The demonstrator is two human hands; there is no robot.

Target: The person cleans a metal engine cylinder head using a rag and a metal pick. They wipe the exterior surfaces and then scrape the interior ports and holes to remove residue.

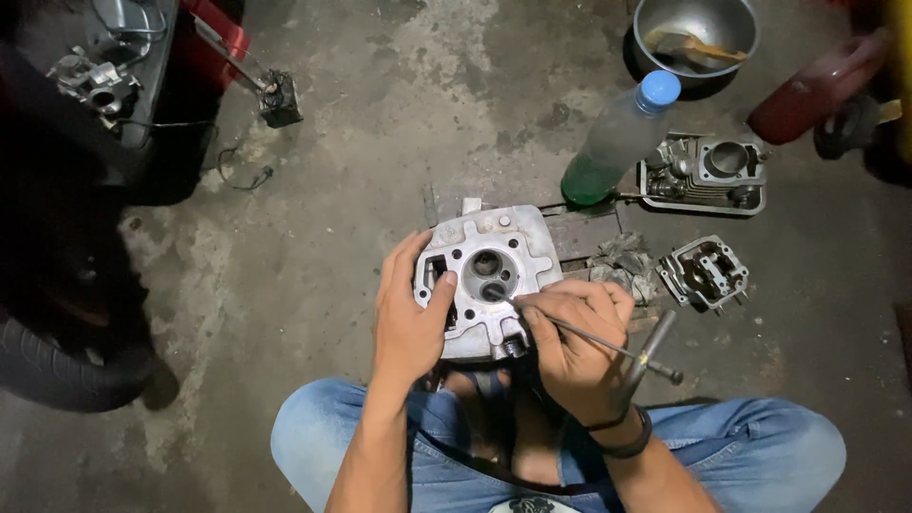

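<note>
Far left: we see a black tyre at 9 o'clock from the work, and above it, toward 10 o'clock, a dark machine body with a small metal carburettor-like part on it.
Red part: a red piece with a rod and a black block lies at 11 o'clock, a loose wire trailing below it.
Open floor: bare stained concrete spreads between the tyre and the work, the widest free room we find.
Left hand: fingers together along the left edge of the cylinder head, thumb laid on its top face, steadying it.
Cylinder head: grey metal, lying flat at centre just ahead of our knees, resting on a wooden board.
Right hand: fingers clamped on a thin metal rod tool, its tip set in the round chamber of the head.
Rag: a crumpled grey cloth just beside the head at 3 o'clock.
Bottle: a clear plastic bottle with green liquid and a blue cap leans at 1 o'clock.
Right side: two smaller engine parts crowd 2 to 3 o'clock.
Far top right: a steel bowl with a brush, and a dark red container.
</note>
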